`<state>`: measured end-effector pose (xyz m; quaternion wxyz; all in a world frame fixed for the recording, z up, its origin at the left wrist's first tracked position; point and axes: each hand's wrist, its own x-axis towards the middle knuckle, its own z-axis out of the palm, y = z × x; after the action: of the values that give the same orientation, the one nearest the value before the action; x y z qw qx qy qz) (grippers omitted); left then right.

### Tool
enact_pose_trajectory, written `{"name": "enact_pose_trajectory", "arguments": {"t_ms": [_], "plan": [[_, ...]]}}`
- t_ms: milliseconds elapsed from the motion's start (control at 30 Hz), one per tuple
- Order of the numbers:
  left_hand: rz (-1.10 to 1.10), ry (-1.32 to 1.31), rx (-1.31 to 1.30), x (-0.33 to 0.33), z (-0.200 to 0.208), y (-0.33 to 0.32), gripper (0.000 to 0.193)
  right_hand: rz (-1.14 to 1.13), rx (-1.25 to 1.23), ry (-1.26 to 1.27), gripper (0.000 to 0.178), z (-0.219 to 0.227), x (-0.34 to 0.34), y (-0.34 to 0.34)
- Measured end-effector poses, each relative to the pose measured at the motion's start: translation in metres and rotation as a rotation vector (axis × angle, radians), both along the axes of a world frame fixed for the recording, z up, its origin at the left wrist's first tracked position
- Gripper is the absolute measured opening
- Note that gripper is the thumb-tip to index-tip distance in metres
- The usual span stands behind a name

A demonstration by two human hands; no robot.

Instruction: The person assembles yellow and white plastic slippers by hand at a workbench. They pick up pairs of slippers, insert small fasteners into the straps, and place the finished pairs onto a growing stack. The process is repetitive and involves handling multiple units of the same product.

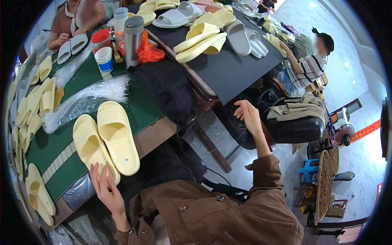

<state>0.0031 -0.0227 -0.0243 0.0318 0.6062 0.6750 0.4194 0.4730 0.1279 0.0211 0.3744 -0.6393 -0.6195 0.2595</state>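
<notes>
A pair of pale yellow slide slippers lies side by side at the table's front edge, toes away from me. The left slipper (90, 143) has my left hand (107, 192) at its heel, with outstretched fingers resting on the sole; the thumb is hidden. Its neighbour, the right slipper (117, 136), overlaps it slightly and bears a small round sticker on the heel. My right hand (248, 116) is raised off to the right, empty, its fingers loosely apart above a dark chair. Beside the slippers lies a bundle of clear plastic ties (92, 100).
More yellow slippers are piled at the left (34, 102), with another pair (39, 196) near the front edge. A steel tumbler (133, 43), a paper cup (104, 60) and a red-lidded jar (101, 39) stand behind. Slippers cover the dark table (241, 73), where a co-worker (308, 67) sits.
</notes>
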Motion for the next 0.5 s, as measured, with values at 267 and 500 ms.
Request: {"name": "enact_pose_trajectory", "arguments": {"t_ms": [267,500], "plan": [[-0.412,-0.015,0.312,0.046,0.053,0.023,0.032,0.483,-0.038,-0.08,0.019,0.091,-0.166,-0.039],[-0.822,0.136,0.395,0.074,0.078,0.033,0.032,0.864,0.029,-0.29,0.017,0.052,-0.254,-0.039]]}}
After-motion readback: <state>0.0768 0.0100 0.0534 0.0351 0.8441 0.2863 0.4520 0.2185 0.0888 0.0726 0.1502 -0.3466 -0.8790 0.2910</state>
